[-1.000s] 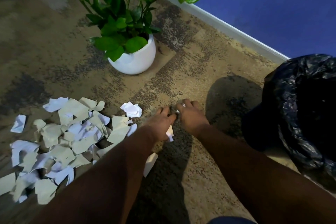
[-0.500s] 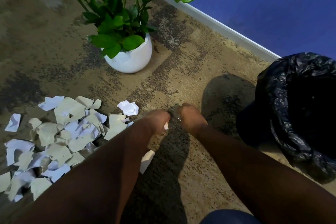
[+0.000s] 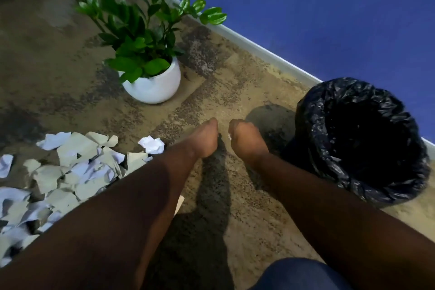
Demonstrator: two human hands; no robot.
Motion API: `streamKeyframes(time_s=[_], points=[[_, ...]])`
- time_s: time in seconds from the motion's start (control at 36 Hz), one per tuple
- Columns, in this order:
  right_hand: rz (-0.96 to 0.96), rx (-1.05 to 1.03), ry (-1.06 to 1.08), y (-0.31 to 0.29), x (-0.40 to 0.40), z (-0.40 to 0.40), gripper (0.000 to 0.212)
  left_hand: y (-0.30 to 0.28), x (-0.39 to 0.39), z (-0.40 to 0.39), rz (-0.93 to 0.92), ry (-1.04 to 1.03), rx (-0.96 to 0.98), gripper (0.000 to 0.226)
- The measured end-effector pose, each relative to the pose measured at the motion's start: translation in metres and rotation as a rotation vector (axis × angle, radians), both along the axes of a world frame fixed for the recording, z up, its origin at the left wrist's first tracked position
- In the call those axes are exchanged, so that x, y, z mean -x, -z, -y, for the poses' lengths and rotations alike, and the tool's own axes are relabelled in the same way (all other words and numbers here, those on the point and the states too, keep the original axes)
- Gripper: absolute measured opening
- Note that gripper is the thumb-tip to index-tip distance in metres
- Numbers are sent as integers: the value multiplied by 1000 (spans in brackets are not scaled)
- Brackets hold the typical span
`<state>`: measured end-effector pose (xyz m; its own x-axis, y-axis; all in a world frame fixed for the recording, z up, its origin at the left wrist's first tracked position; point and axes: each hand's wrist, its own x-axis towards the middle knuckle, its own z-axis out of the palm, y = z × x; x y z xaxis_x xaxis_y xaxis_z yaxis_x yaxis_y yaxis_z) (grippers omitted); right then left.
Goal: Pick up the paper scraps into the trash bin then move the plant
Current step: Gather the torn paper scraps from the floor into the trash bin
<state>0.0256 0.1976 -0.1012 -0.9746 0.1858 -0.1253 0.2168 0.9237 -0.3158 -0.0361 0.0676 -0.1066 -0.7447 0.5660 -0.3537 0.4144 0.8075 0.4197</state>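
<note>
light scraps first, heavy pot after

the scraps point(image 3: 70, 172) lie in a loose heap on the carpet point(image 3: 235, 219) at its left edge, overlapping one another, with one crumpled white scrap point(image 3: 151, 144) a little apart on the heap's right side. they look thin, torn and partly creased, so they should weigh next to nothing, bend at a touch and slide off one another. a judgement: gathering them in a two-handed scoop from the heap's outer edges would hold better than pinching single pieces, and loose ones may flutter out on the way across.

the left hand point(image 3: 204, 139) is curled, fingers tucked under; whether it holds any paper cannot be told. the right hand point(image 3: 244, 141) is also curled, and a small white fleck shows at its inner edge, likely a bit of paper pinched there. the two hands sit just beside each other, between the heap and the bin point(image 3: 367, 141).

the bin stands at the carpet's right edge near the wall point(image 3: 329, 7), lined with a black bag, its mouth wide and dark.

the plant point(image 3: 146, 37) sits in a round white pot point(image 3: 153, 87) toward the far edge. the pot looks smooth, hard and probably heavy and breakable; take it by both sides of the body, not by the stems.
</note>
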Motion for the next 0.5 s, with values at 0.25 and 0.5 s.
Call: streamKeyframes(time_s=[0.25,0.5], points=[[-188,-17,147,-54,-8,-32,13,-41,-9,-44,-159,-60,-329,32],[-581,82,380,-99,-38,-73,4,-91,-42,-114,-294,-236,-696,16]])
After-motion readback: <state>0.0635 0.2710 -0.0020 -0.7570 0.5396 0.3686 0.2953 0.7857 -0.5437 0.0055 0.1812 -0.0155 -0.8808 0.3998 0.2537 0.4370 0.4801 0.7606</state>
